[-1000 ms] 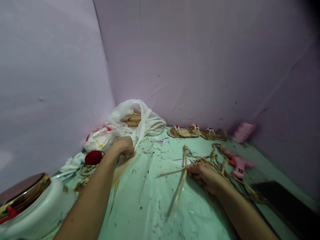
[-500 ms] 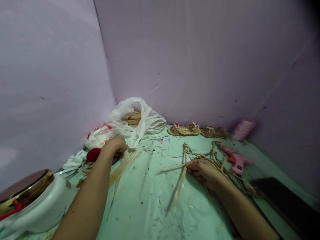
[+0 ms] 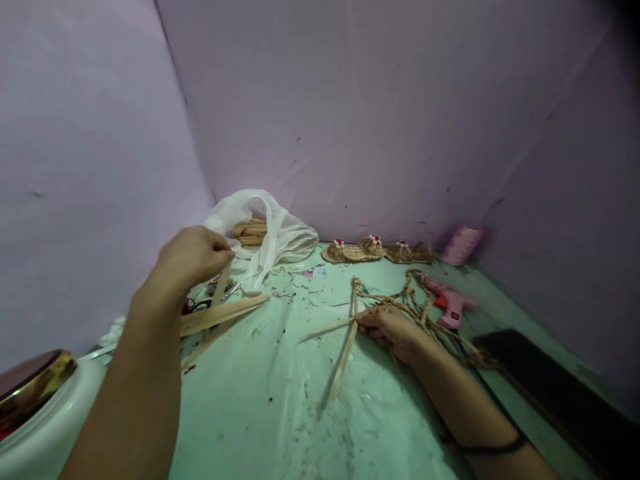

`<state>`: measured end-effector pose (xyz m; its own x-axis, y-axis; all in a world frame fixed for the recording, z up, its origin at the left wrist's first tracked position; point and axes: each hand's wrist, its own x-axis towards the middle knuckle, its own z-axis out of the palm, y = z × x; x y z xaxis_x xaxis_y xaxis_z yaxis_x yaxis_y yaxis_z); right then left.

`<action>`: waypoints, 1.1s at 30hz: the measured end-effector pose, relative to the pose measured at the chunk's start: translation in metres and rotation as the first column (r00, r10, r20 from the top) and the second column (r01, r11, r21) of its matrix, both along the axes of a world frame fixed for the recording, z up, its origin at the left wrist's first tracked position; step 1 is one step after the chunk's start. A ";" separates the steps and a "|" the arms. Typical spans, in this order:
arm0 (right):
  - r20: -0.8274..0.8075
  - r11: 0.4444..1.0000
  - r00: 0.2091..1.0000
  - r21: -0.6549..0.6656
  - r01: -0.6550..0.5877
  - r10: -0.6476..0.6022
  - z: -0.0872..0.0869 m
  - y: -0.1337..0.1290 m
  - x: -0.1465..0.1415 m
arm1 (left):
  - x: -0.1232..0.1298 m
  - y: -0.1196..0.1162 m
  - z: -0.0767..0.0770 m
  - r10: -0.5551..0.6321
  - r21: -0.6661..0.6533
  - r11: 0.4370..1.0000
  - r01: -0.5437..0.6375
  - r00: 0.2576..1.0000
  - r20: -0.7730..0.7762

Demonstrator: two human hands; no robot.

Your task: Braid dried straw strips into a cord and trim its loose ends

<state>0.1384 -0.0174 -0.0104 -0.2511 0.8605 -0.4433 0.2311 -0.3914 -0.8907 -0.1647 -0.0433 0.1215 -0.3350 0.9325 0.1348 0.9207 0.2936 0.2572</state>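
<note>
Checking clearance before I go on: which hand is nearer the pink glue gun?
Right. The right hand pinches pale strands to the left of the pink glue gun, with braided cord between them; the left hand is raised farther left, near the white plastic bag.

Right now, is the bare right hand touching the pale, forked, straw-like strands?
Touching. The head view shows the right hand pinching the pale strands where they fork.
</note>
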 end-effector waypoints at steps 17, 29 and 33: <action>-0.023 0.998 0.998 0.039 0.051 -0.050 0.008 -0.002 -0.001 | 0.137 0.039 -0.109 -0.627 -0.024 0.705 0.709 0.639 0.446; -0.035 0.996 0.997 0.047 0.075 -0.074 0.006 0.000 -0.002 | 0.144 0.043 -0.120 -0.547 -0.068 0.704 0.707 0.602 0.582; -0.046 0.995 0.996 0.056 0.077 -0.075 0.005 0.000 -0.001 | 0.143 0.039 -0.116 -0.561 -0.082 0.701 0.708 0.620 0.548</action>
